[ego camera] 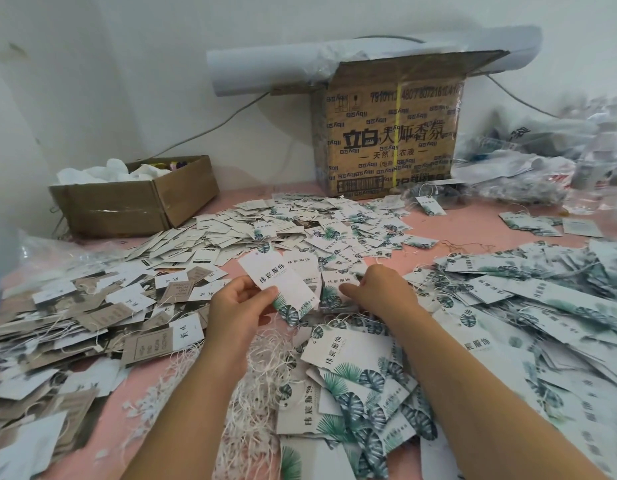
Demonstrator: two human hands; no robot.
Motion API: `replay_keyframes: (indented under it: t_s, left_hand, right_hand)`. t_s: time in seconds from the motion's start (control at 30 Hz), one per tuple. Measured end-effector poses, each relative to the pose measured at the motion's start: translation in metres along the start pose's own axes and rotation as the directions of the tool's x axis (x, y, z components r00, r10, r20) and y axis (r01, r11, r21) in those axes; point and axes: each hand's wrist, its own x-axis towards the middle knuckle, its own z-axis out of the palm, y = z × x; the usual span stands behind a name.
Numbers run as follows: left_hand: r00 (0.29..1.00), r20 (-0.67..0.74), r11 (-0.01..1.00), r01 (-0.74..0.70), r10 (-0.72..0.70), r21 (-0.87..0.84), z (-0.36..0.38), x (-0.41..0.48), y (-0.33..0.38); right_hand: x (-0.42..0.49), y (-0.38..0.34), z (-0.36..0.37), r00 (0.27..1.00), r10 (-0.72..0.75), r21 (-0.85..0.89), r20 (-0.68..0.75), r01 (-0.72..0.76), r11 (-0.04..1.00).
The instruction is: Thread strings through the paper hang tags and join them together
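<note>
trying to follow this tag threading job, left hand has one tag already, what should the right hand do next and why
Probably lift one more leaf-print tag from the tag pile under the right hand and lay it against the held tag pinched in the left hand. Neither hand shows a string yet; the loose strings lie just below.

Plain white walls backed the pink table. A printed cardboard box stood against them, a white roll across its top.

Pink surface bears heaped hang tags, loose strings and cardboard boxes.
</note>
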Motion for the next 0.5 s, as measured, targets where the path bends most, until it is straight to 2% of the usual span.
replay_keyframes:
  t_s: [0.17, 0.33, 0.5]
  left_hand:
    - [0.999, 0.016, 0.999, 0.028, -0.028, -0.022, -0.0006, 0.0003, -0.0007]
    - [0.998, 0.054, 0.999, 0.037, -0.036, -0.014, -0.0003, -0.0001, -0.0016]
    - [0.997, 0.060, 0.999, 0.041, -0.039, -0.020, -0.0008, 0.0003, -0.0021]
  right_hand:
    - [-0.0052, -0.0029, 0.0034, 1.000, -0.007, -0.145, -0.016, 0.005, 0.989]
    - [-0.0031, -0.0003, 0.0028, 1.000, 0.005, -0.065, -0.019, -0.006, 0.998]
    - [-0.0036, -0.0012, 0.0010, 0.999, 0.012, -0.060, -0.042, -0.015, 0.998]
